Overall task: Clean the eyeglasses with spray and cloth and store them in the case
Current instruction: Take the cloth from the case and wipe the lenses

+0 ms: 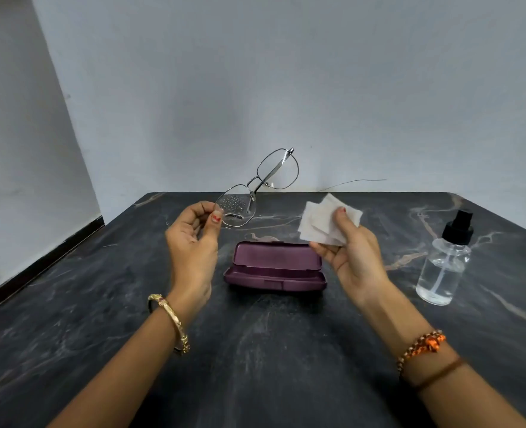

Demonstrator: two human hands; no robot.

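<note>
Eyeglasses (257,188) hang in the air above and behind the open purple case (275,268), pinched at the rim of the nearer lens by the thumb and fingers of the left hand (193,233). That lens is beaded with spray droplets; the farther lens looks dry, though I cannot be sure from here. To the right of the case, the right hand (352,254) grips a folded white cloth (326,219) between thumb and fingers, lifted clear of the worktop (70,304) and not yet touching the glass. The spray bottle (445,264) stands upright further right of the case, well apart from both hands.

Wiping looks to be the next step, and the risk sits in that thin left-hand pinch. Pressure from the cloth on the wet lens could twist the light metal frame out of the fingers, dropping it onto the hard worktop or the case edge. Fingertips so close to the wet glass may also smear it. Rubbing hard while gripping one rim could bend the bridge.
</note>
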